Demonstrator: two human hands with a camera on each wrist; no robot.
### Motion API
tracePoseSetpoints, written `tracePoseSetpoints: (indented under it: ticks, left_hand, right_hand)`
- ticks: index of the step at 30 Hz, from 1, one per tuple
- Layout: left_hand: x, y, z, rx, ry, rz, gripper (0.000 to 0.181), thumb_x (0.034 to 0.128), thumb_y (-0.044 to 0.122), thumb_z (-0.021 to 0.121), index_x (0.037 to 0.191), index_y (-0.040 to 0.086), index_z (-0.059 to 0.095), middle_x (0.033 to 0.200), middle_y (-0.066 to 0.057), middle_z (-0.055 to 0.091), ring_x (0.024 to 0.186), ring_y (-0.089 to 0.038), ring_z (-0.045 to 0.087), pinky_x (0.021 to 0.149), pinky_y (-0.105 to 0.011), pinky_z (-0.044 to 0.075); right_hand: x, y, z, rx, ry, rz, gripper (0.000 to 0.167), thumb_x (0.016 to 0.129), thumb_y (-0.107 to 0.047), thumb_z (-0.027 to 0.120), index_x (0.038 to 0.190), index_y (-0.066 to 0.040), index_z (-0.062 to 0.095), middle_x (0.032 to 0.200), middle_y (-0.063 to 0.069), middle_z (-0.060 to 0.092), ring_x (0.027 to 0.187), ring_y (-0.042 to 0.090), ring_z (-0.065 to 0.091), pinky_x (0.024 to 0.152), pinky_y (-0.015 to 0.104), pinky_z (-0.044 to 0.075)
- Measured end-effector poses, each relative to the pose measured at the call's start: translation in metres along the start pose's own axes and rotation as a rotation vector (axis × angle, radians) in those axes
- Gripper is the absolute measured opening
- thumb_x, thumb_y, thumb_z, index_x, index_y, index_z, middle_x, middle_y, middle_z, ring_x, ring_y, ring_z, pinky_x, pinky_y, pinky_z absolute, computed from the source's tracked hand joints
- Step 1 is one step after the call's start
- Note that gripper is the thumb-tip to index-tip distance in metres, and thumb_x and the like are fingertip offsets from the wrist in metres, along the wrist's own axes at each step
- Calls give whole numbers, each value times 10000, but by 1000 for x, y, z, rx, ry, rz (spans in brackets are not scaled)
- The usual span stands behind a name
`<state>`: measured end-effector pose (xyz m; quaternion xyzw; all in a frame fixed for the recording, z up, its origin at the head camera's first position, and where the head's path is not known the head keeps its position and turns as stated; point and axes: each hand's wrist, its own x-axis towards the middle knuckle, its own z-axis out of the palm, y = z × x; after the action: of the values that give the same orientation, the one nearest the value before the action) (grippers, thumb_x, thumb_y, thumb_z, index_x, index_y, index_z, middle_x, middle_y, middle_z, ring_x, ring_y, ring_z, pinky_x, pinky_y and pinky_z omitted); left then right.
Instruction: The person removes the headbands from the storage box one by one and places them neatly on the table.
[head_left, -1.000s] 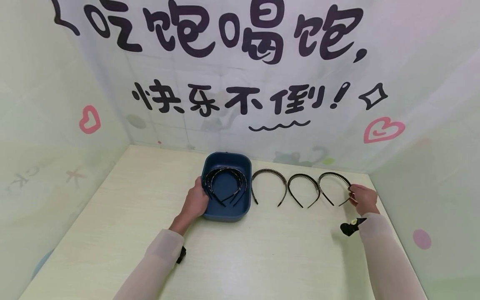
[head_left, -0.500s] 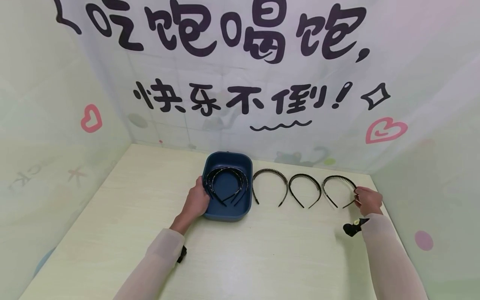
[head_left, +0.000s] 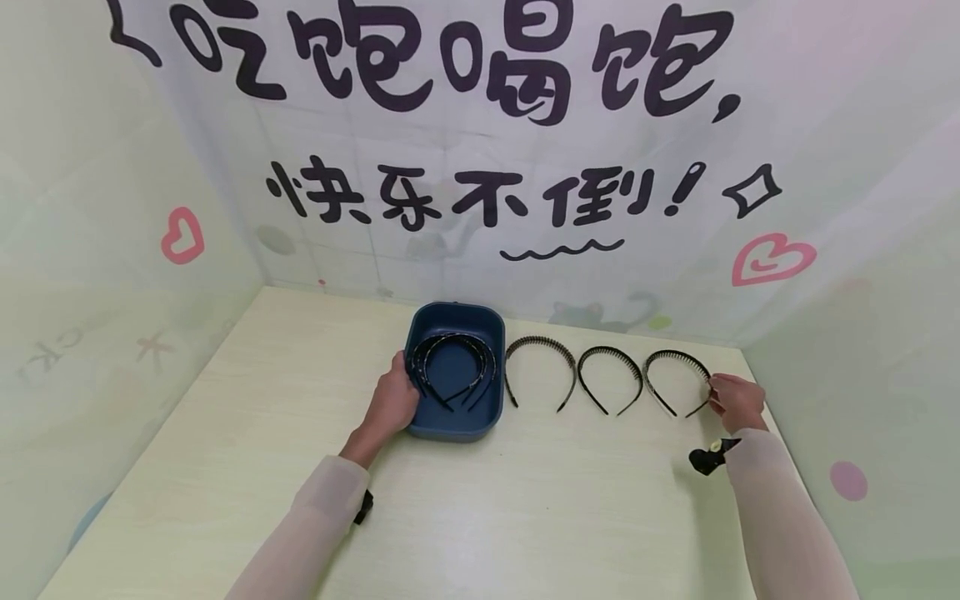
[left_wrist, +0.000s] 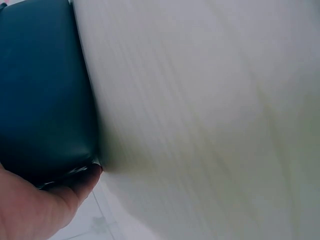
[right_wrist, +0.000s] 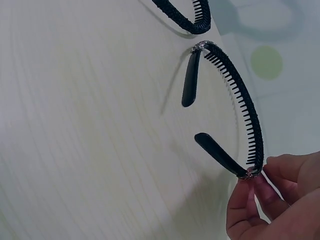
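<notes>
My left hand point(head_left: 393, 398) grips the left side of a blue plastic bin point(head_left: 453, 435); in the left wrist view the thumb point(left_wrist: 82, 187) lies along its lower edge. Several dark headbands point(head_left: 450, 337) overlap inside the bin. At the right end of the table, my right hand point(head_left: 738, 402) pinches one side of a black toothed headband point(head_left: 675, 355). In the right wrist view this headband point(right_wrist: 245, 105) has sparkly bands above its smooth tips, and fingers and thumb hold it by one of them.
A middle black headband point(head_left: 609, 350) and a patterned headband point(head_left: 542, 342) lie between the bin and the held one, tips toward me. Printed fabric walls rise behind and beside the pale table point(head_left: 525, 517).
My right hand has moved slightly to the right with its headband, leaving a small gap to the middle headband. The left hand stays on the bin.
</notes>
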<state>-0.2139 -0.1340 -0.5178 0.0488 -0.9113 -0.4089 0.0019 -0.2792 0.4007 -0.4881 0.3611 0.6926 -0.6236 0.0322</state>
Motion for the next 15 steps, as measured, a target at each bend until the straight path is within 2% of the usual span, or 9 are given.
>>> tracePoseSetpoints:
  ticks: [4, 10, 15]
  left_hand:
    - [0, 0, 0, 0, 0, 0, 542, 971, 25, 395, 1492, -35, 257, 1013, -245, 656, 959, -339, 646, 816, -471, 489]
    - [0, 0, -1, 6, 2, 3, 541, 972, 27, 395, 1492, -35, 259, 989, -238, 659, 956, -335, 651, 812, -466, 492]
    - [0, 0, 0, 2, 1, 1, 535, 975, 38, 394, 1490, -22, 263, 1012, -247, 663, 968, -342, 655, 817, -471, 496]
  right_hand:
    - [1, 0, 2, -20, -10, -6, 235, 983, -136, 559, 1209, -77, 587, 851, -97, 561, 823, 76, 574, 686, 223, 501]
    - [0, -1, 5, -22, -21, -17, 247, 984, -131, 558, 1221, -68, 587, 989, -59, 551, 819, 72, 581, 710, 221, 505]
    - [0, 0, 6, -24, -24, -22, 260, 981, -118, 554, 1232, -56, 572, 996, -48, 538, 822, 74, 567, 711, 214, 507]
